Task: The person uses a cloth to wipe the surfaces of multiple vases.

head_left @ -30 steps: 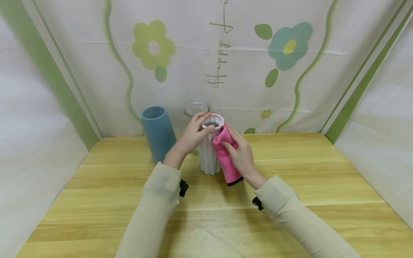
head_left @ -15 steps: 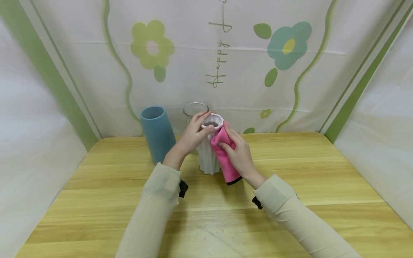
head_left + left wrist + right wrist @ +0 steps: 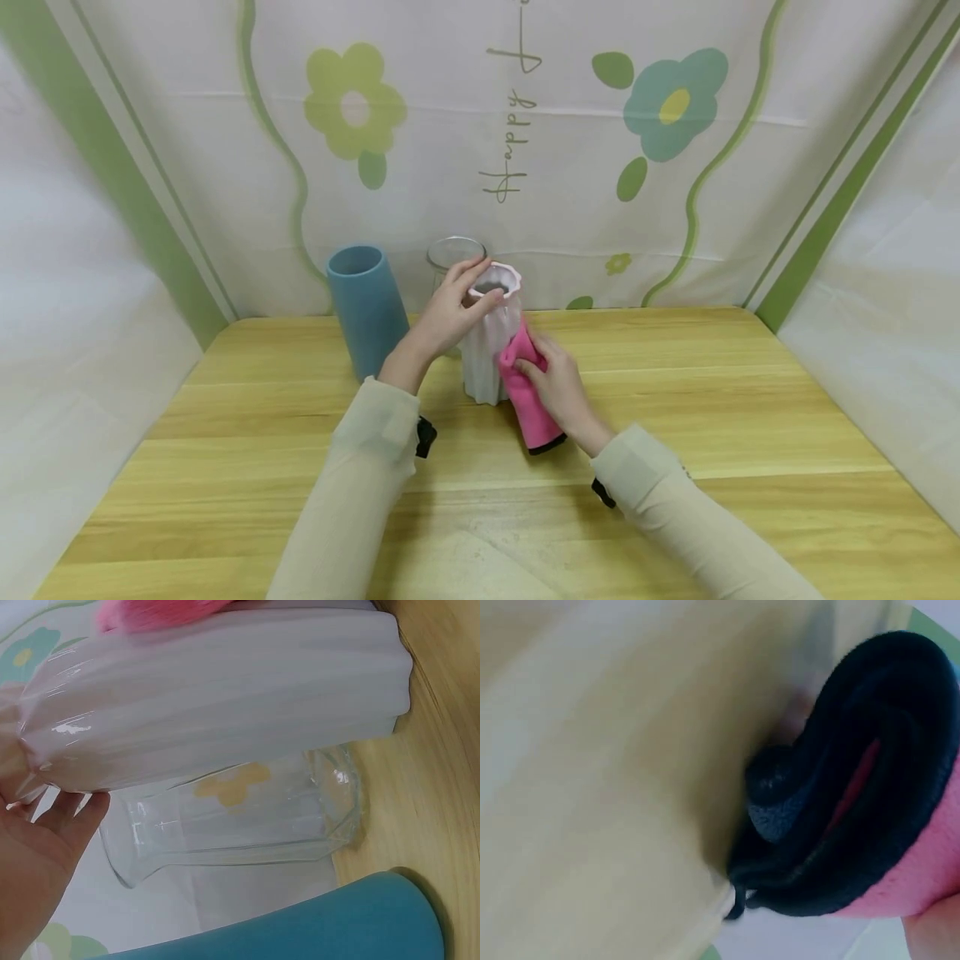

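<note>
A white fluted vase (image 3: pixel 482 362) stands upright on the table, its scalloped mouth facing up. My left hand (image 3: pixel 450 312) grips it at the rim, with the thumb on the near side and the fingers round the left. In my right hand (image 3: pixel 558 379) is a folded pink cloth (image 3: pixel 529 412), pinched between thumb and fingers and laid against the vase's right side, below the rim. Its black-edged end hangs down over the table; the right wrist view shows the layered black trim (image 3: pixel 855 795) close up. The left wrist view has the vase's glossy ribbed side (image 3: pixel 247 697).
Behind the white vase is a clear glass vase (image 3: pixel 240 825), mostly hidden by the left hand in the head view. A tall blue vase (image 3: pixel 369 317) stands to the left. A white printed curtain (image 3: pixel 555 217) backs the wooden table (image 3: pixel 712 400).
My right hand has slid the pink cloth down the vase's side, away from the rim and toward me. The left hand stays at the rim.
</note>
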The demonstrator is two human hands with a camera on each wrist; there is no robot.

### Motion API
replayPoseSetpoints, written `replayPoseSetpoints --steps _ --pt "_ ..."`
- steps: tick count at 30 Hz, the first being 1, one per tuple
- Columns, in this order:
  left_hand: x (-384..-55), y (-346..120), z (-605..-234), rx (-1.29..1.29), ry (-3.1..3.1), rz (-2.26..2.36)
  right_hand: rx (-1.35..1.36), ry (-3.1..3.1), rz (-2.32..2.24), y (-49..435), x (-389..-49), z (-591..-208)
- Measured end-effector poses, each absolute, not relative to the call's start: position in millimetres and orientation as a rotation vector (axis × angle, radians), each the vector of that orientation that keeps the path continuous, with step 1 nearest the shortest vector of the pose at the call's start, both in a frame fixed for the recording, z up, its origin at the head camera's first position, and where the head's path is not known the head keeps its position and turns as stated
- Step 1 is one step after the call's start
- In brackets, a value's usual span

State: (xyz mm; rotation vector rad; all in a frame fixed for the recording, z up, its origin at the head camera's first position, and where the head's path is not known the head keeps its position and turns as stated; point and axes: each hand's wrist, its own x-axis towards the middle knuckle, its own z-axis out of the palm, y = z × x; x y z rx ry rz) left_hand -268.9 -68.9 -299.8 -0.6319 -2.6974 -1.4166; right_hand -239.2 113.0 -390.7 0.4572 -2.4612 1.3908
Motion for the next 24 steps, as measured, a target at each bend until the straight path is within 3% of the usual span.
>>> replayPoseSetpoints --steps 13,24 --pt "-266 -67 -301 -0.612 -2.676 -1.455 0.409 -2.505 1.379 115 -237 -395" --pt "-268 -67 -298 -0.657 -2.661 -1.473 0.413 -2.316 1.379 108 -238 -355"
